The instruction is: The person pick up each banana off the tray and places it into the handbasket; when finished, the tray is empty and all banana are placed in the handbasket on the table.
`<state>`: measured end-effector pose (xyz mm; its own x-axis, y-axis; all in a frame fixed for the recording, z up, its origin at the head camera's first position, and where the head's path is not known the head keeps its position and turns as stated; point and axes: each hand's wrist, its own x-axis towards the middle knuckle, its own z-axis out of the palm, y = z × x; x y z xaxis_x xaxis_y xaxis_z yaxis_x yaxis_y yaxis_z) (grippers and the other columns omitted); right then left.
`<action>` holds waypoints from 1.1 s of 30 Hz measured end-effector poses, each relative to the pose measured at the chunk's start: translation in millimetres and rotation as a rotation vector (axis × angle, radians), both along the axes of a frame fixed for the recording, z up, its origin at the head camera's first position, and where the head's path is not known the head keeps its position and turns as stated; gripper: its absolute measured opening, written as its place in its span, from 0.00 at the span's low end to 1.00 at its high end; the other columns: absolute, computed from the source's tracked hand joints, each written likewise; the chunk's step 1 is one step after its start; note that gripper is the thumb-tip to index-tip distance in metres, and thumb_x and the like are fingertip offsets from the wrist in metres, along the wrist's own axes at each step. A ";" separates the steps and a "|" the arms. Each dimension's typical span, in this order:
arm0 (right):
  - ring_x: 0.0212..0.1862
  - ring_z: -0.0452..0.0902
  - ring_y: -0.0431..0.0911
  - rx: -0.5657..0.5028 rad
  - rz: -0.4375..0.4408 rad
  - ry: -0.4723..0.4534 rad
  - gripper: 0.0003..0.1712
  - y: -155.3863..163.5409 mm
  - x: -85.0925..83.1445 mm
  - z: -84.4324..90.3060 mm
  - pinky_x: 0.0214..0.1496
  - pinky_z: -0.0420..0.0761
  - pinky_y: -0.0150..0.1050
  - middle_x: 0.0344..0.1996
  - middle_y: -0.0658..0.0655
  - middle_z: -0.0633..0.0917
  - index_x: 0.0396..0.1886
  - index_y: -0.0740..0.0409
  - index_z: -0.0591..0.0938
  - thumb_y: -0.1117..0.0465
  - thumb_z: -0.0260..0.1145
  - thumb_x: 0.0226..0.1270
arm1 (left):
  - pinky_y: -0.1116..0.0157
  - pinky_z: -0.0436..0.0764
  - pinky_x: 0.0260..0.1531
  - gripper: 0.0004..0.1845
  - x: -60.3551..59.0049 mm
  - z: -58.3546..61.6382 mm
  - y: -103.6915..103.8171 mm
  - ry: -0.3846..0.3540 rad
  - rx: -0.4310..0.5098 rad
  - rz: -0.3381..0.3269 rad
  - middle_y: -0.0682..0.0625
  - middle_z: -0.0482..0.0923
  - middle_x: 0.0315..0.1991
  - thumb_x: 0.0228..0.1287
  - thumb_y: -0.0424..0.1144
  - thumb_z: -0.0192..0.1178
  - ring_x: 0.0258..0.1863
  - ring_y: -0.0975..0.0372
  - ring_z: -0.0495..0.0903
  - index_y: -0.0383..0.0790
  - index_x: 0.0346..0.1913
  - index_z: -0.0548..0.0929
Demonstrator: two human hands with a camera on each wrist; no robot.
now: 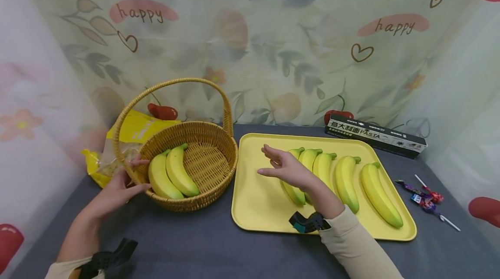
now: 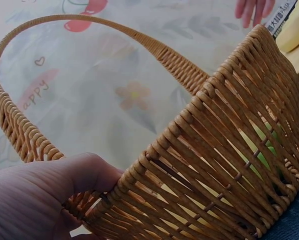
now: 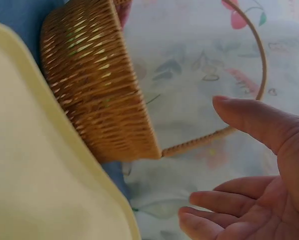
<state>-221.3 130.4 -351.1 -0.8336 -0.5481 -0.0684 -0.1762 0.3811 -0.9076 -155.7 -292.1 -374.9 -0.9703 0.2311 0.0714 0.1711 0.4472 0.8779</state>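
Observation:
A woven wicker basket (image 1: 211, 140) with a tall handle stands left of centre and holds two yellow-green bananas (image 1: 172, 175). My left hand (image 1: 133, 179) rests on the basket's left rim by the handle base, thumb and fingers fairly straight. In the left wrist view the basket (image 2: 214, 150) has my thumb's base pressed against its outer wall. My right hand (image 1: 273, 162) hovers open and holds nothing above the left half of a yellow tray (image 1: 254, 201). Several bananas (image 1: 345, 181) lie side by side on the tray, the leftmost partly hidden by my wrist. The right wrist view shows my relaxed fingers (image 3: 249, 120), the tray (image 3: 34, 175) and the basket (image 3: 94, 85).
A yellow snack bag (image 1: 129, 133) lies behind the basket at the left. A dark pasta box (image 1: 375, 136) sits behind the tray, and wrapped lollipops (image 1: 425, 196) lie to its right. Patterned curtains close in the grey table (image 1: 203, 244) on three sides.

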 end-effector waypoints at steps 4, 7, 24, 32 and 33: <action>0.74 0.45 0.52 0.043 -0.054 0.057 0.50 9.4 2.3 -9.7 0.71 0.53 0.49 0.73 0.60 0.52 0.73 0.61 0.49 0.51 0.66 0.60 | 0.86 0.64 0.43 0.30 -0.5 0.2 0.6 0.011 -0.003 -0.002 0.30 0.34 0.72 0.64 0.32 0.57 0.67 0.32 0.45 0.28 0.65 0.57; 0.74 0.44 0.53 0.099 -0.105 0.097 0.50 16.0 4.3 -15.9 0.71 0.54 0.50 0.74 0.60 0.50 0.73 0.62 0.49 0.49 0.66 0.60 | 0.86 0.64 0.43 0.30 -0.6 0.4 1.0 0.012 -0.004 -0.003 0.30 0.35 0.72 0.64 0.32 0.57 0.67 0.32 0.45 0.27 0.65 0.58; 0.69 0.54 0.62 0.228 -0.239 0.091 0.50 31.7 5.7 -33.1 0.65 0.63 0.53 0.73 0.62 0.50 0.72 0.65 0.49 0.52 0.66 0.60 | 0.86 0.64 0.42 0.31 0.7 2.7 3.1 -0.008 -0.017 0.010 0.30 0.34 0.72 0.64 0.33 0.57 0.67 0.32 0.45 0.27 0.65 0.57; 0.73 0.46 0.56 0.147 -0.223 0.098 0.46 24.3 -0.6 -40.1 0.67 0.60 0.50 0.73 0.64 0.51 0.71 0.68 0.51 0.61 0.66 0.61 | 0.85 0.65 0.41 0.31 0.1 1.3 1.4 -0.016 -0.015 0.011 0.30 0.33 0.72 0.65 0.34 0.57 0.67 0.31 0.46 0.28 0.66 0.56; 0.73 0.45 0.55 0.131 -0.223 0.094 0.46 23.3 -2.2 -41.1 0.68 0.60 0.50 0.73 0.63 0.51 0.71 0.68 0.51 0.62 0.65 0.61 | 0.85 0.65 0.41 0.31 -0.1 1.1 1.5 -0.015 -0.015 0.010 0.30 0.33 0.72 0.65 0.34 0.57 0.67 0.31 0.46 0.28 0.66 0.56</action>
<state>-223.5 153.8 -392.2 -0.9388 -0.3417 -0.0431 -0.1557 0.5327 -0.8319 -155.7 -290.6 -373.8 -0.9735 0.2222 0.0532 0.1532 0.4618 0.8736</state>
